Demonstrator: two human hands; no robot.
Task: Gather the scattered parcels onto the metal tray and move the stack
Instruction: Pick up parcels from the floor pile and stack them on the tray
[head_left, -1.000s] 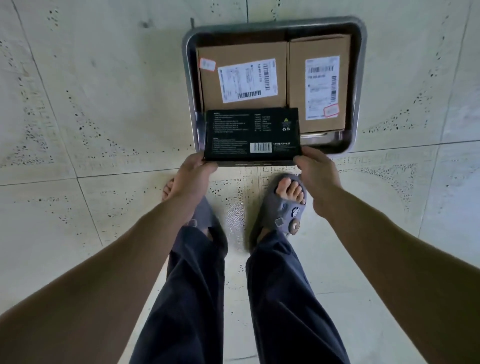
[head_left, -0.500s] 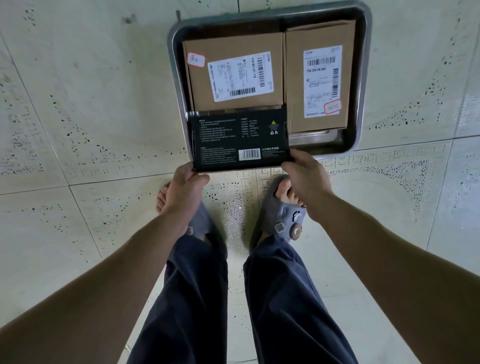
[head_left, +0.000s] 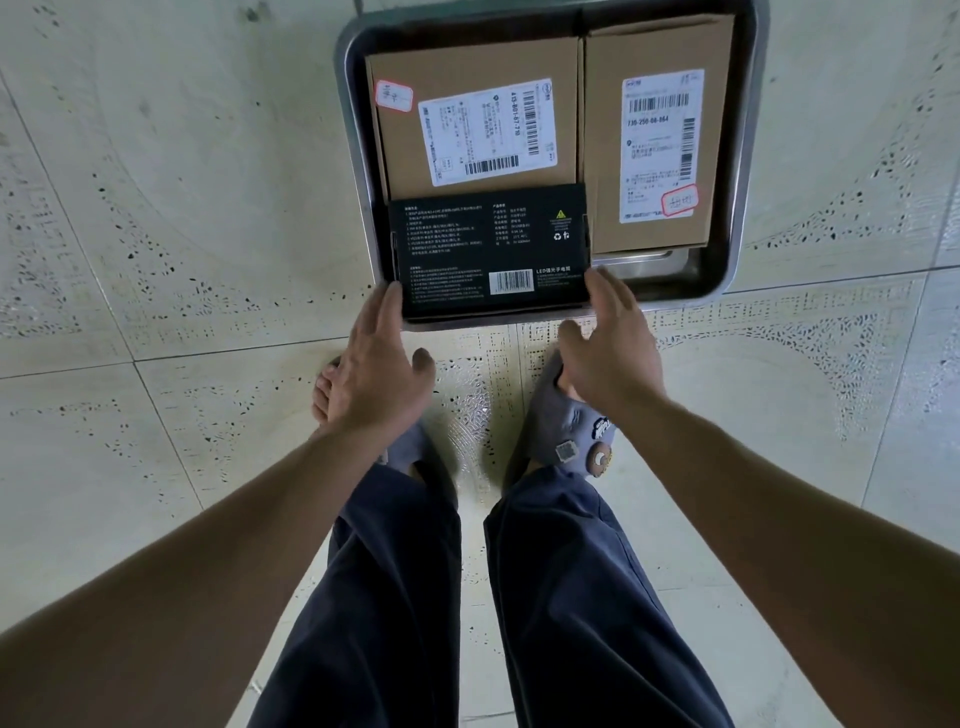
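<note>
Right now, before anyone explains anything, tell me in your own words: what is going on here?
A person stands over a metal tray on a tiled floor. Two brown parcels, the left parcel and the right parcel, lie side by side in it. A black box lies at the tray's near left, covering the left parcel's near edge. The left hand and the right hand are open at the box's near corners, fingers straight.

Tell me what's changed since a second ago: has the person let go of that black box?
The black box moved forward into the metal tray and now lies partly over the left brown parcel. The left hand and right hand, which gripped its near corners, have opened, fingertips just at its edges. That parcel and the right brown parcel stayed put, side by side.
</note>
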